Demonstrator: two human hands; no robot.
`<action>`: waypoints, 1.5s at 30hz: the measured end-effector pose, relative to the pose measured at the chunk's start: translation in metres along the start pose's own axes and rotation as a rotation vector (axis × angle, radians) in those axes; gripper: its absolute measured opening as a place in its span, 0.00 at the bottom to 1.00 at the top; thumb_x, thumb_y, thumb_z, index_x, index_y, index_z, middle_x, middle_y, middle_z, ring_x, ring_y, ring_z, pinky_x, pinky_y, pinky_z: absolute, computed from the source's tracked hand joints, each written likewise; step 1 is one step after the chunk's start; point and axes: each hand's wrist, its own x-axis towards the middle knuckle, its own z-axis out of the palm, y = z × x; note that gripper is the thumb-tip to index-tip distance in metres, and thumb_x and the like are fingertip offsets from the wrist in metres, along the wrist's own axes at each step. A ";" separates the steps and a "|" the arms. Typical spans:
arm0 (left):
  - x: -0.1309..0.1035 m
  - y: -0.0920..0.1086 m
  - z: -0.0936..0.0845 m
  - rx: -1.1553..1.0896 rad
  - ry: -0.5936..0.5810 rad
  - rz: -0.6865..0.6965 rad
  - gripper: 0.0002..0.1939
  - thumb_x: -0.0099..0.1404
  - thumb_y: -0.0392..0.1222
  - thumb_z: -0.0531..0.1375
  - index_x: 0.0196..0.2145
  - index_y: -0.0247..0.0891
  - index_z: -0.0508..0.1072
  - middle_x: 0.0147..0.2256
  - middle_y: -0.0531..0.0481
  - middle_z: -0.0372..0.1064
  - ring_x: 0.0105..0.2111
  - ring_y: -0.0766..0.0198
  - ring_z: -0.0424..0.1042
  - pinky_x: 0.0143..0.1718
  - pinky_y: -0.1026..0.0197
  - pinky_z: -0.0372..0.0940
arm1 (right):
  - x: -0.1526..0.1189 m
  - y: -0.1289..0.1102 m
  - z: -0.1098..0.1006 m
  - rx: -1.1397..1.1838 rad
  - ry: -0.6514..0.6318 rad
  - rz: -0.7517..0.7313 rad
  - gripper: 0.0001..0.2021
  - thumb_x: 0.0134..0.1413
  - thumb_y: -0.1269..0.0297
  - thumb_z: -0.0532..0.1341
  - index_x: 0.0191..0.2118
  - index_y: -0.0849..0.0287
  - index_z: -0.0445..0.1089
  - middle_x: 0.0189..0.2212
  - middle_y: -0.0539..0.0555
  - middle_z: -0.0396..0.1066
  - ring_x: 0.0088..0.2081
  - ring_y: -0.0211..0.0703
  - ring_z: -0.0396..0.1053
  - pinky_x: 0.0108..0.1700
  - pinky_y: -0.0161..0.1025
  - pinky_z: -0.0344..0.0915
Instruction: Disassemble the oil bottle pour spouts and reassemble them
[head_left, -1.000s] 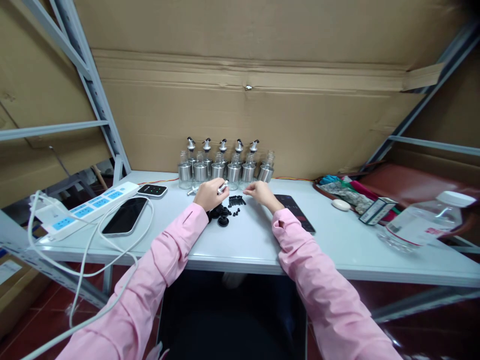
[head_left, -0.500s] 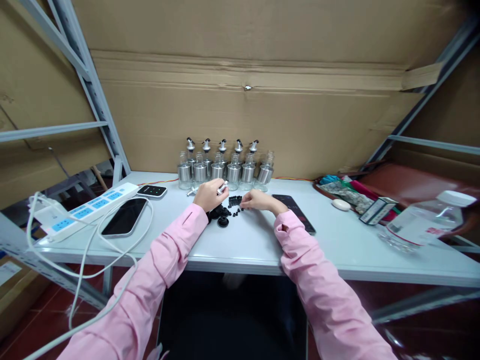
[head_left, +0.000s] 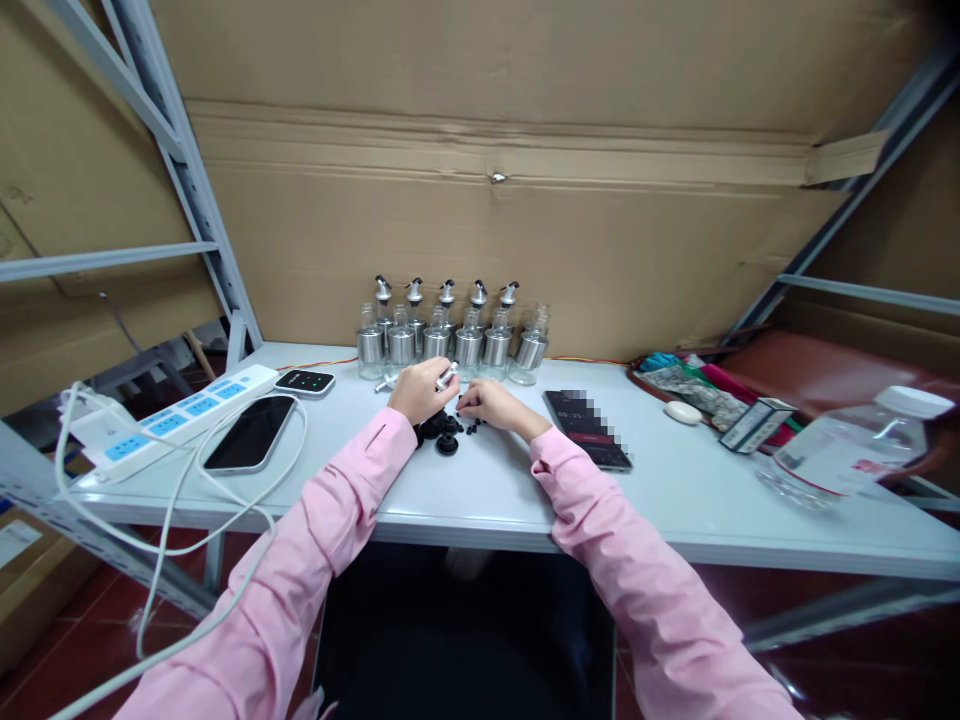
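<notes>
My left hand (head_left: 418, 391) is closed around a silver metal pourer spout (head_left: 448, 377), whose end sticks out past the fingertips. Just right of it, my right hand (head_left: 491, 404) is pinched low over the table, its fingertips close to the spout; what they hold, if anything, is too small to make out. Black round stoppers (head_left: 447, 443) lie in a cluster below my left hand. Several tiny black pieces (head_left: 472, 428) are scattered by my right fingers, partly hidden by that hand. Another silver spout (head_left: 385, 384) lies left of my left hand.
Behind the hands stand rows of glass bottles with steel sleeves (head_left: 468, 347), the back ones topped with pourers. A phone (head_left: 589, 430) lies to the right, another phone (head_left: 251, 434) and a power strip (head_left: 169, 423) to the left. A plastic bottle (head_left: 847, 445) lies tilted far right.
My right hand has moved left, away from the small black pieces and closer to the spout in my left hand. The left hand stays nearly in place. The right phone's screen is more exposed.
</notes>
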 end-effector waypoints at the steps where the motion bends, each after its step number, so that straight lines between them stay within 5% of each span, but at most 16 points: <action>1: 0.000 0.000 0.000 0.000 0.004 0.000 0.11 0.59 0.38 0.53 0.21 0.38 0.56 0.21 0.55 0.58 0.23 0.67 0.59 0.26 0.63 0.50 | 0.000 0.000 0.001 -0.006 -0.002 0.000 0.07 0.46 0.71 0.62 0.33 0.61 0.77 0.28 0.52 0.68 0.28 0.35 0.63 0.37 0.31 0.59; 8: -0.001 -0.002 0.001 -0.009 0.017 0.017 0.11 0.60 0.39 0.53 0.21 0.38 0.57 0.21 0.55 0.58 0.23 0.67 0.58 0.26 0.63 0.50 | 0.001 -0.001 0.002 -0.018 0.110 -0.051 0.05 0.46 0.73 0.62 0.29 0.63 0.76 0.30 0.55 0.68 0.34 0.40 0.65 0.41 0.34 0.60; 15: -0.001 0.000 0.000 -0.004 0.007 0.005 0.11 0.59 0.38 0.53 0.21 0.38 0.57 0.21 0.55 0.58 0.23 0.67 0.59 0.26 0.63 0.50 | 0.001 0.001 0.005 0.022 0.034 -0.107 0.05 0.43 0.72 0.64 0.28 0.60 0.77 0.29 0.54 0.69 0.34 0.41 0.65 0.41 0.36 0.60; 22: -0.001 -0.001 0.001 -0.026 0.020 0.003 0.11 0.59 0.37 0.53 0.21 0.38 0.57 0.21 0.55 0.58 0.23 0.68 0.58 0.26 0.63 0.49 | -0.003 -0.009 -0.006 0.165 0.064 0.043 0.09 0.47 0.73 0.56 0.34 0.65 0.74 0.24 0.52 0.71 0.25 0.35 0.64 0.30 0.31 0.58; 45: -0.001 -0.001 0.001 -0.011 0.013 0.007 0.11 0.59 0.38 0.54 0.21 0.38 0.57 0.21 0.55 0.58 0.22 0.67 0.59 0.26 0.63 0.50 | -0.007 -0.011 -0.010 0.130 -0.041 0.015 0.11 0.41 0.75 0.58 0.32 0.65 0.76 0.25 0.54 0.73 0.26 0.35 0.64 0.31 0.31 0.59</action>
